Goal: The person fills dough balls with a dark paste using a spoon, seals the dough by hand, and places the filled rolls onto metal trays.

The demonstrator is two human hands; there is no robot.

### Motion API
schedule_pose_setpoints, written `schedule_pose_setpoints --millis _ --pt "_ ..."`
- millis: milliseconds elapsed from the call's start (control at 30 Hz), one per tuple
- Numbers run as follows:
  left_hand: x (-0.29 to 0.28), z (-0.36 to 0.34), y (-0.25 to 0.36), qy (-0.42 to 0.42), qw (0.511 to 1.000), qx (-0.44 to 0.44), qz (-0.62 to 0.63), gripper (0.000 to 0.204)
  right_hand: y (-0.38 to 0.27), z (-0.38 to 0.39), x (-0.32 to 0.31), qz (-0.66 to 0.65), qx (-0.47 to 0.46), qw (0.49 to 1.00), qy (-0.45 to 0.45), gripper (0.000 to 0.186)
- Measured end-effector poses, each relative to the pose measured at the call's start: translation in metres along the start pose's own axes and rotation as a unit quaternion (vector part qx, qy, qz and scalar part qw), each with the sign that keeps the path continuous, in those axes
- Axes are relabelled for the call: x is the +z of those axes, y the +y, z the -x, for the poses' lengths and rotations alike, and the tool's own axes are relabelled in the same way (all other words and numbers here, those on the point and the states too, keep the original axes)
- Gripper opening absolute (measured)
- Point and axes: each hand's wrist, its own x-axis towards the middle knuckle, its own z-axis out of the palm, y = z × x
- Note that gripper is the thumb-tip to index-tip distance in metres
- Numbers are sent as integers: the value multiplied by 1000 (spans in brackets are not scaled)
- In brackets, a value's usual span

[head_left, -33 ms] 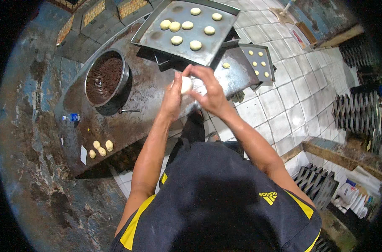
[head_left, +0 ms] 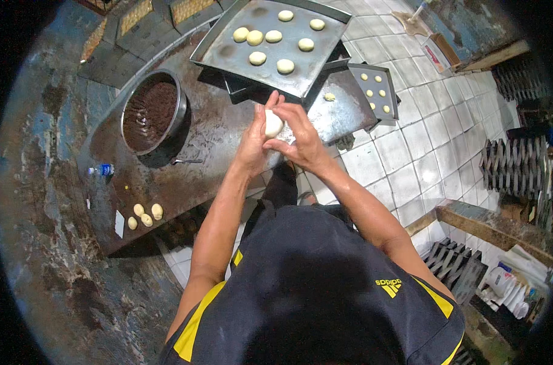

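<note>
A smooth white dough ball sits between my two hands, above the near edge of the table. My left hand cups it from the left, fingers pointing up. From the right, my right hand curls its fingers and thumb around it. Just beyond my hands rests a large metal baking tray with several round pale dough pieces spread on it. On the table's left end lie several more dough balls. A small dough scrap lies right of the tray.
A metal bowl of dark brown crumbly filling stands on the left of the table, with a spoon near it. A small bottle and a white card are farther left. Another tray of dough pieces stands right.
My right hand's fingers have closed in more around the dough ball, and the ball has shifted slightly to the right. The hands are less blurred now.
</note>
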Motion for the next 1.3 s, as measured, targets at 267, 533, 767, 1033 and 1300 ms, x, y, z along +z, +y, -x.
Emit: schedule_pose_setpoints --millis 267,533,767,1033,1300 --pt "-34 -117 15 84 994 58 36 58 86 -90 47 -370 647 662 -80 34" --pt "-146 -185 43 154 979 136 6 62 348 -276 129 24 343 923 -172 51" --pt "-241 -154 35 253 940 89 -211 46 502 -323 184 373 14 887 -273 49" --pt "-235 -167 43 286 954 -11 -93 53 510 -347 184 199 229 871 -385 79" --pt "-196 -151 38 273 951 122 -83 41 402 -292 144 228 248 791 -511 34"
